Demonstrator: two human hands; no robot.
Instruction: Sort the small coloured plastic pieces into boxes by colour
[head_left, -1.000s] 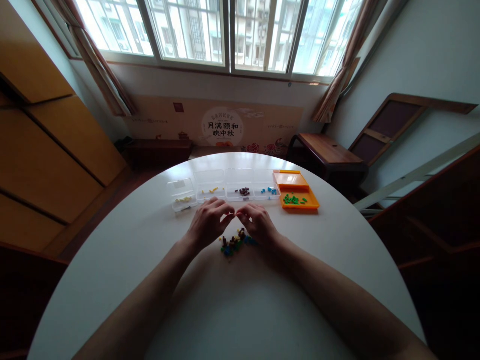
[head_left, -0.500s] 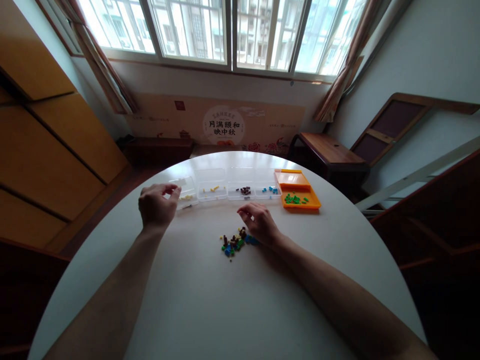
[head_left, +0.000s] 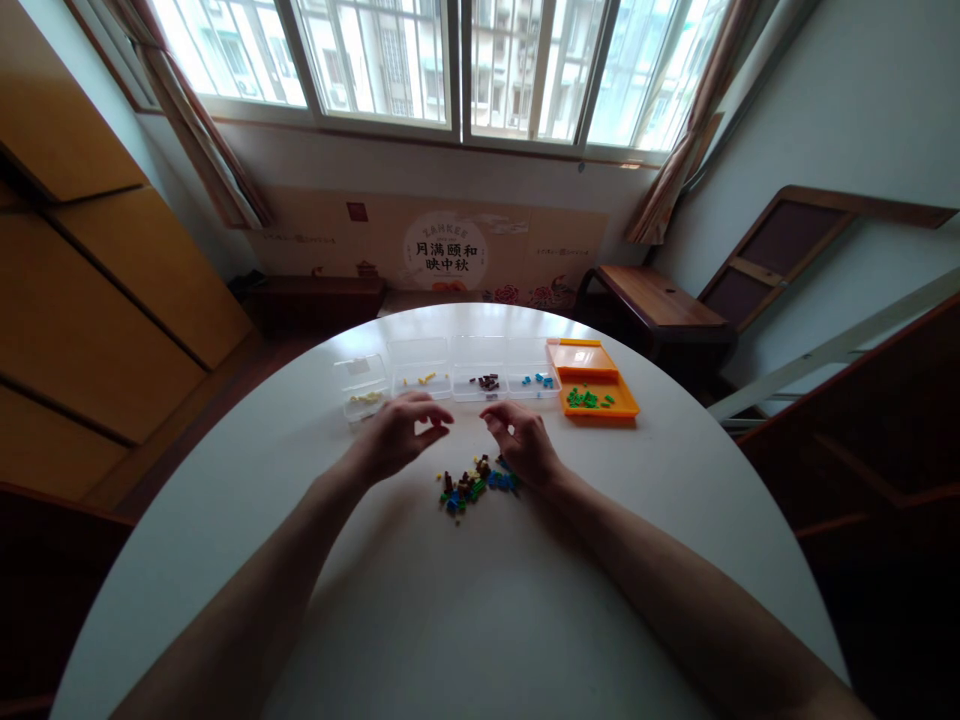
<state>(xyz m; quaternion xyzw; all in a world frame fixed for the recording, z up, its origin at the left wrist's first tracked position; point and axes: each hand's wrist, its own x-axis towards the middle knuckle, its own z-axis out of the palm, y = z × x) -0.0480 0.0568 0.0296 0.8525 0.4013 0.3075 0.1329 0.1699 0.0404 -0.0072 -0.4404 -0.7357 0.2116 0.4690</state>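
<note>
My left hand point(head_left: 401, 432) hovers above the table just in front of the left clear boxes, thumb and forefinger apart with nothing visible between them. My right hand point(head_left: 525, 445) is at the right edge of a loose pile of small toy bricks point(head_left: 469, 488), its fingers curled with the tips together; whatever they may hold is too small to make out. Brown, blue, green and yellow bricks make up the pile. Behind the hands stand a clear box with pale yellow bricks point(head_left: 365, 397), another with yellow bricks point(head_left: 426, 379), and compartments with brown bricks point(head_left: 489, 382) and blue bricks point(head_left: 538, 380).
An orange open box point(head_left: 626, 408) with green bricks point(head_left: 589, 398) stands at the right end of the row. All of it rests on a round white table point(head_left: 420, 620). A wooden chair point(head_left: 652, 295) stands beyond the table at the right, under the windows.
My left hand has moved right and toward me from the leftmost clear box, and its thumb and forefinger are now apart. The right hand has stayed nearly in place beside the pile.
</note>
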